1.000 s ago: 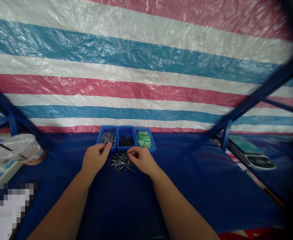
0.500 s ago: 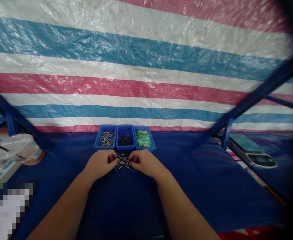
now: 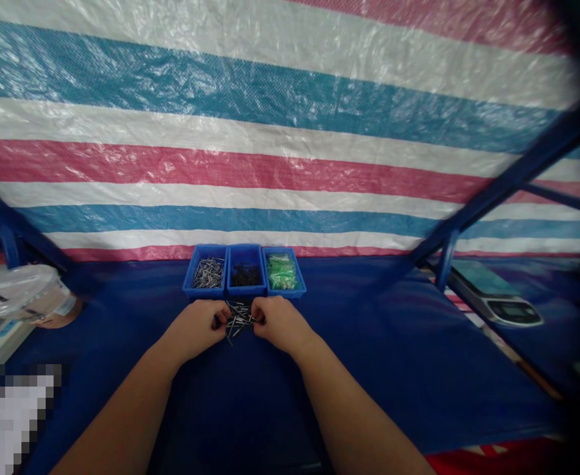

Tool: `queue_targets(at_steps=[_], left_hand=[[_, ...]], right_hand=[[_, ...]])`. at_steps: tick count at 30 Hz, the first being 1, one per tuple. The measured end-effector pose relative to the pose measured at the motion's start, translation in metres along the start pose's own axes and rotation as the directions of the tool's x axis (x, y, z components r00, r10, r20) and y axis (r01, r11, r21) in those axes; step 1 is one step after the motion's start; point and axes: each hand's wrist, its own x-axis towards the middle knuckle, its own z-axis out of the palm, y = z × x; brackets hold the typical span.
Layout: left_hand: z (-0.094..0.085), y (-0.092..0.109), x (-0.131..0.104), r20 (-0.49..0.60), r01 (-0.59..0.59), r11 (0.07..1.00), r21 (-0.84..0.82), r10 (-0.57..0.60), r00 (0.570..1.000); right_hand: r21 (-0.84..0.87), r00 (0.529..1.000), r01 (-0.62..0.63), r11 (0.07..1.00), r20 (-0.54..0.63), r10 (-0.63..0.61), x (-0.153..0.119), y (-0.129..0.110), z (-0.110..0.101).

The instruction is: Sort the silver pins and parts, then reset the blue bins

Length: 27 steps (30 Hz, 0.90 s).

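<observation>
A loose pile of thin, nail-like metal pins (image 3: pixel 239 316), some silvery and some dark, lies on the blue tabletop between my hands. My left hand (image 3: pixel 203 328) is at the pile's left side, its fingers curled and closed; what they hold, if anything, is hidden. From the right, my right hand (image 3: pixel 280 323) pinches at the pile's edge, thumb and fingertips closed on a thin metal pin. Just beyond stand three blue bins in a row: a left bin (image 3: pixel 187 290) with silvery pins, a middle bin (image 3: pixel 247 290) with small dark pieces, and a right bin (image 3: pixel 299 289) with green plastic packets.
A lidded plastic cup (image 3: pixel 47 300) with a straw stands at left, beside a white power strip (image 3: pixel 10 343). A digital scale (image 3: pixel 512 311) sits at right, beyond a blue metal frame (image 3: pixel 448 260). Striped sheeting (image 3: pixel 270 175) hangs behind the table (image 3: pixel 379 382).
The view has shifted slightly. My right hand has come a little closer to my left, and its fingers have closed more at the pile's edge. The bins have stayed in place.
</observation>
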Motion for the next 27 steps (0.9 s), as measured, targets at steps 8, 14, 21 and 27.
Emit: queue_targets(at_steps=[8,14,21,27], left_hand=[[-0.003,0.003,-0.001,-0.046,-0.08,0.997,0.018,0.081,0.996],[-0.01,-0.002,0.004,-0.543,-0.138,0.99,-0.02,0.106,0.833],[-0.01,-0.005,0.007,-0.774,-0.099,0.994,-0.052,0.023,0.632],[-0.013,-0.001,0.003,-0.72,-0.118,0.993,-0.015,0.072,0.691]], right_hand=[[-0.042,1.0,-0.015,0.999,-0.023,0.014,0.0,0.001,0.0],[-0.019,1.0,-0.008,1.0,0.003,0.008,0.002,0.002,0.001],[0.012,0.999,0.036,0.999,-0.02,-0.035,-0.001,0.0,-0.006],[0.217,0.991,0.109,0.97,-0.098,-0.089,-0.003,0.0,-0.011]])
